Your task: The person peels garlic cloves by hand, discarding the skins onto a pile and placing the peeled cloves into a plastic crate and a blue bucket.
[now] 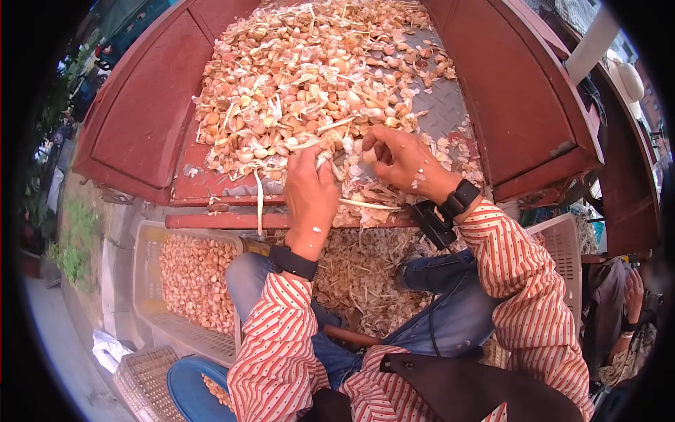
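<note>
A thick heap of garlic cloves (302,91), mixed with papery skins and dry stalks, covers the bed of a red metal cart in front of me. My left hand (310,193) is closed at the near edge of the heap, its fingertips around a pale piece of garlic (335,169) that is partly hidden. Just to the right, my right hand (408,163) pinches a garlic clove (369,156) between thumb and fingers. The two hands are close together but apart. A long dry stalk (259,204) hangs over the cart's edge left of my left hand.
Red side walls (531,98) flank the bed. Below left stands a plastic crate (186,327) of loose cloves, beside a blue basin (193,387). Skins and stalks (365,274) lie between my knees. A black device (434,225) sits under my right wrist. Another person's hand (633,295) shows far right.
</note>
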A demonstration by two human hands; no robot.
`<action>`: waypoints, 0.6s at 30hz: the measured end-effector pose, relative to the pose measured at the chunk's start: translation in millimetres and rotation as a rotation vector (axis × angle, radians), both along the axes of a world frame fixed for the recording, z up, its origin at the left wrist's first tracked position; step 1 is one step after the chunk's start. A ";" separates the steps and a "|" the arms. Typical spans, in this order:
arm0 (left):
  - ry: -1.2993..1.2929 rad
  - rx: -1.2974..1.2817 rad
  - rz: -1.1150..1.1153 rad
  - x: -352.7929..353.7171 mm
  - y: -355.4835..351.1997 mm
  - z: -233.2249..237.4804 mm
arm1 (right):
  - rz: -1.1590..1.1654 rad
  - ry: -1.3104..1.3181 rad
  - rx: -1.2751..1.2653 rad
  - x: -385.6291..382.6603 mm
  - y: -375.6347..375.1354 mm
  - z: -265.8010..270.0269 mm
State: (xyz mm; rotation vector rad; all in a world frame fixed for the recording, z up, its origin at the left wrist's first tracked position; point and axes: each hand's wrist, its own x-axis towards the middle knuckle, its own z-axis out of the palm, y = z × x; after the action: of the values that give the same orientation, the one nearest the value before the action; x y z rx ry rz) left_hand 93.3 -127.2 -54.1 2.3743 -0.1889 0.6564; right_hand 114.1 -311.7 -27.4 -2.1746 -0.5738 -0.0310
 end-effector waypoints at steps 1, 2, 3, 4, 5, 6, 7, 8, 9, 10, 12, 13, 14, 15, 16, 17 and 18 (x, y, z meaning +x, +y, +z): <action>-0.044 0.071 0.015 -1.1 0.9 0.9 | -0.007 0.001 0.043 0.1 -1.9 -1.5; -0.032 -0.015 -0.016 -2.9 -0.7 2.6 | -0.009 -0.001 0.068 -1.3 -2.3 0.1; -0.022 -0.100 -0.046 -5.2 -3.1 7.6 | -0.009 -0.003 0.094 -4.1 -0.7 4.6; -0.010 -0.183 -0.075 -8.7 -5.6 13.9 | -0.009 -0.005 0.121 -7.0 1.0 8.8; 0.177 -0.470 -0.168 -15.7 -12.1 20.4 | 0.013 0.009 0.123 -9.9 2.6 11.9; 0.260 -0.576 -0.234 -17.3 -16.7 20.5 | 0.038 0.025 0.125 -13.2 4.8 14.7; 0.343 -0.682 -0.297 -17.8 -20.2 20.8 | 0.064 0.041 0.127 -16.0 7.4 16.2; 0.425 -0.788 -0.360 -18.2 -22.2 21.2 | 0.072 -0.004 0.107 -17.7 10.4 16.8; 0.390 -0.759 -0.331 -19.0 -22.9 21.2 | 0.077 -0.050 0.088 -19.3 13.4 17.4; 0.453 -0.894 -0.368 -19.4 -19.3 20.2 | 0.078 -0.095 0.069 -21.2 14.6 18.0; 0.584 -1.158 -0.442 -20.4 -6.6 18.1 | 0.073 0.074 0.223 -24.6 13.3 19.4; 0.655 -1.449 -0.464 -21.7 -2.6 19.7 | 0.058 0.099 0.291 -22.5 12.6 17.2; 0.676 -1.563 -0.462 -23.7 -0.6 20.6 | 0.047 0.122 0.357 -20.0 12.1 17.1; 0.695 -1.677 -0.459 -26.5 1.3 21.0 | 0.061 0.183 0.321 -19.1 8.8 17.7; 0.716 -1.792 -0.456 -29.1 2.9 21.2 | 0.103 0.143 0.274 -19.7 7.9 18.7; 0.733 -1.845 -0.469 -31.2 3.8 21.5 | 0.142 0.103 0.224 -21.7 7.3 21.3; 0.737 -1.873 -0.499 -32.2 4.6 19.4 | 0.179 0.064 0.174 -24.5 6.5 24.6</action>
State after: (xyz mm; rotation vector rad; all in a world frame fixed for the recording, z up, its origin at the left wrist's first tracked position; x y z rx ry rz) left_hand 61.0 -122.6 -34.7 0.5452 0.1443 -0.3298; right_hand 89.6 -305.1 -2.8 -1.9425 -0.7005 0.0813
